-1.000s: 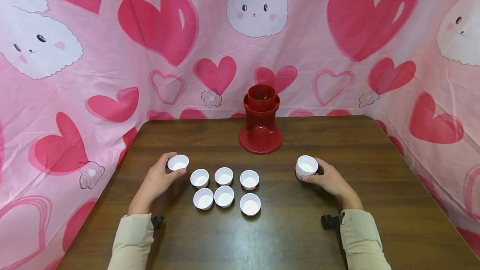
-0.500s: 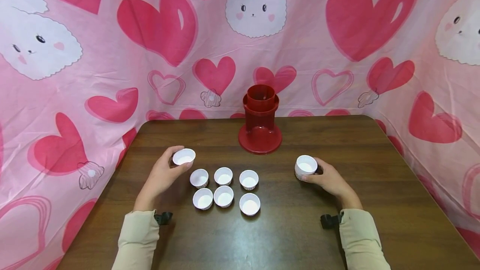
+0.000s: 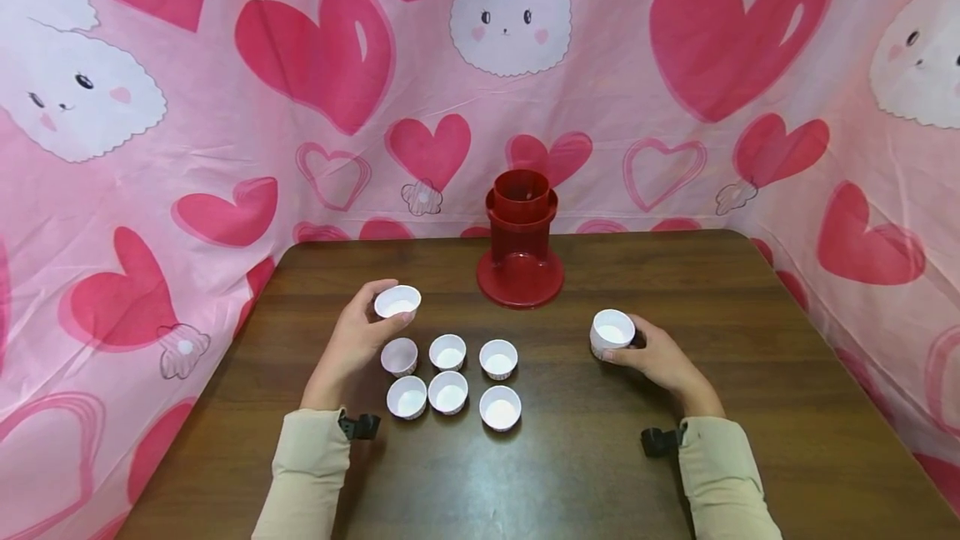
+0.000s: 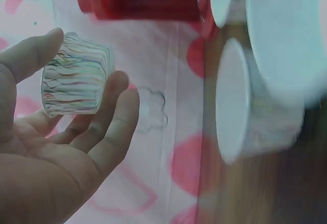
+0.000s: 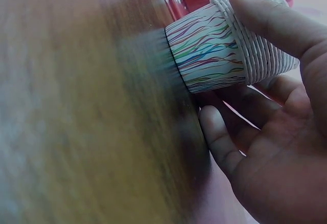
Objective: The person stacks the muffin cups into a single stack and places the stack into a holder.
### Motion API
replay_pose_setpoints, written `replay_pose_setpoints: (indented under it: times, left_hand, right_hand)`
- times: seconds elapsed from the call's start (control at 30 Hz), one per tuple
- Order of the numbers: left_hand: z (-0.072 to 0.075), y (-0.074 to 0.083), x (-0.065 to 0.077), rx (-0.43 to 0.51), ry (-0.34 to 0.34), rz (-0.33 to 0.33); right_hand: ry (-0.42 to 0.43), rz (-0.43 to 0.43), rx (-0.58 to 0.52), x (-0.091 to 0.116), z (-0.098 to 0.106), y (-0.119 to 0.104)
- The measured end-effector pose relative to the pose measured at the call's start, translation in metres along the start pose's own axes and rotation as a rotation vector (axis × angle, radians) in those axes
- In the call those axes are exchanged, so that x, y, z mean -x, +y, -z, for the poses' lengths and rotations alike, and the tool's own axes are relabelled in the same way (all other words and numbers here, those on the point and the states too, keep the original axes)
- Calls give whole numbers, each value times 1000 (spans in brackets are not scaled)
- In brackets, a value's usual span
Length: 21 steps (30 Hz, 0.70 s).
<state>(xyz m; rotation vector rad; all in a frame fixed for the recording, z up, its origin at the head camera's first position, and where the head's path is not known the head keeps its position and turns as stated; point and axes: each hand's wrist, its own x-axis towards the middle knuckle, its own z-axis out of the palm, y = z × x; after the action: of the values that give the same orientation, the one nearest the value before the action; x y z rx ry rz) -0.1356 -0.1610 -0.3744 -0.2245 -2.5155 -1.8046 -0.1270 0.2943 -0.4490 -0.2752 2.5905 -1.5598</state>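
Cups (image 3: 448,394), six of them, stand loose and upright mid-tabletop (image 3: 570,473). Red stand (image 3: 521,282) at the back. Right hand (image 3: 663,361) grips a stack (image 5: 204,52), base seemingly touching down. Left hand (image 3: 356,342) pinches a single cup (image 3: 397,302) in the air, just behind the loose ones. Carrying step, I'd say; next move probably calls for keeping it level and lining it up over the stack.

The cup stack (image 5: 219,50) is white with wavy multicoloured stripes, the stand (image 3: 521,238) red.
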Motion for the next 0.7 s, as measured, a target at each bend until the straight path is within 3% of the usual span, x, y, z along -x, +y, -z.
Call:
replay_pose_setpoints:
  times: [0.27, 0.7]
  left_hand:
    - [-40, 13, -8, 31, -52, -47]
    - [-101, 27, -15, 64, -165, -68]
  right_hand:
    - [2, 9, 16, -1, 1, 3]
    - [13, -7, 19, -2, 2, 7]
